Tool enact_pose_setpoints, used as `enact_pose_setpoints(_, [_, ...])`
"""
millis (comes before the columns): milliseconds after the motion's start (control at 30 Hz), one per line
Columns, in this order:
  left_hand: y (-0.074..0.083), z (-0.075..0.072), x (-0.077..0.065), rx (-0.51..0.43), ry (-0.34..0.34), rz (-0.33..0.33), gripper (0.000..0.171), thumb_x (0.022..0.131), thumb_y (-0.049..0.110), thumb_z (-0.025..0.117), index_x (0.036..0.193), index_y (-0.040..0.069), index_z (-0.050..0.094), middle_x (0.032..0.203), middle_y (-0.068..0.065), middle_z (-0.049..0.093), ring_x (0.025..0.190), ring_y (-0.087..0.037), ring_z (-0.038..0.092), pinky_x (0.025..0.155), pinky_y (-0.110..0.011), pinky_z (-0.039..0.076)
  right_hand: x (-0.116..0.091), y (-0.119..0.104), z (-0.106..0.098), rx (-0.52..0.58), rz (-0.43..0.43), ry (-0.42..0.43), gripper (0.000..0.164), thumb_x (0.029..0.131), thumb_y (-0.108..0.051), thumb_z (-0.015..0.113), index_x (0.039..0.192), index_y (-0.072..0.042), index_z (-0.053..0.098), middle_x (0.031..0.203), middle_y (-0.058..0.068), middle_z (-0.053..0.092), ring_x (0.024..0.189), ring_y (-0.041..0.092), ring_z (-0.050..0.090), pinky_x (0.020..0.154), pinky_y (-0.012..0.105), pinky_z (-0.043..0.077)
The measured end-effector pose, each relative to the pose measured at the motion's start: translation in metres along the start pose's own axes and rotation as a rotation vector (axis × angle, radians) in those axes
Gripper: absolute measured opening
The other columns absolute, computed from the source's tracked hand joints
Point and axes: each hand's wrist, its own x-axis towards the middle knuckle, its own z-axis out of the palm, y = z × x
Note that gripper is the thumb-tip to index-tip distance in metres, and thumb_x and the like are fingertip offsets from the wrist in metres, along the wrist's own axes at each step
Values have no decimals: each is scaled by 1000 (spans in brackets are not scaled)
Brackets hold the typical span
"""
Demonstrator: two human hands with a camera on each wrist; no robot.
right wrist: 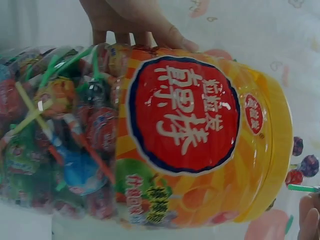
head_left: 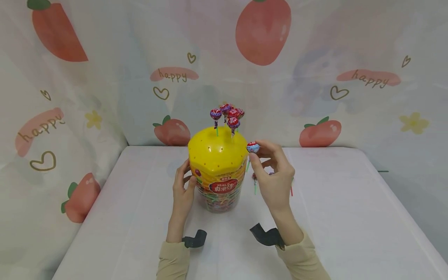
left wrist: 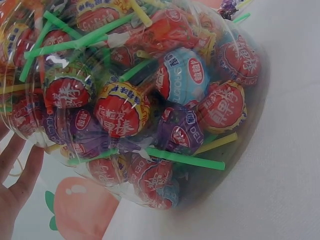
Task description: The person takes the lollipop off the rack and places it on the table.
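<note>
A candy jar point(head_left: 217, 182) with a domed yellow lid point(head_left: 210, 149) stands upright on the table. Its lid has rows of small holes, and several lollipops point(head_left: 233, 123) in purple-red wrappers stick up from the top. My left hand point(head_left: 182, 190) holds the jar's left side, thumb toward the front and fingers on the side. Through the clear wall, many wrapped lollipops point(left wrist: 122, 112) show inside. Between thumb and fingers, my right hand point(head_left: 274, 171) pinches a lollipop point(head_left: 252, 147) by its blue-and-red wrapped head, just right of the lid. Its green stick point(right wrist: 304, 188) points downward beside the jar.
Behind my right hand, a few loose lollipops point(head_left: 255, 177) lie on the white table point(head_left: 336, 217), partly hidden. A printed cloth backdrop point(head_left: 217, 46) with strawberries and hearts rises behind and at the sides. Black straps point(head_left: 267, 235) are at both wrists.
</note>
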Motion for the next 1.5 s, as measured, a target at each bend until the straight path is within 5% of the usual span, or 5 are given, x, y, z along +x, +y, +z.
enact_pose_setpoints(133, [1,0,1,-15,-6,-7,53,99,30,51,143,3,40,136,-21,49,118,10,40,97,-12,39,-5,8,-7,17,31,-8,32,85,1,68,116,-2,65,96,-11,66,83,5,62,68,14,49])
enact_pose_setpoints(533, [0,2,1,-21,-9,-12,54,99,32,51,142,2,41,136,-22,49,117,12,40,96,-11,39,-19,45,-28,-18,103,15,32,85,3,68,116,1,64,91,-13,65,75,2,62,63,12,45])
enact_pose_setpoints(1033, [0,2,1,-19,-6,-6,56,98,34,51,142,1,41,135,-22,50,118,7,42,97,-15,42,-9,73,-65,-57,207,75,28,85,5,66,113,10,62,83,-16,63,71,-2,60,61,9,46])
enact_pose_setpoints(1233, [-15,3,0,-30,2,-4,53,98,33,52,144,9,41,138,-15,50,122,-8,45,98,-18,42,-5,89,-80,-40,337,125,29,86,3,65,114,12,61,81,-12,64,67,0,60,57,9,47])
enact_pose_setpoints(1500, [2,0,1,-32,-8,-19,57,98,35,51,143,2,40,136,-23,48,117,12,40,96,-9,38,-12,137,-99,42,509,207,31,86,-4,70,115,5,63,79,-9,66,65,1,61,54,12,48])
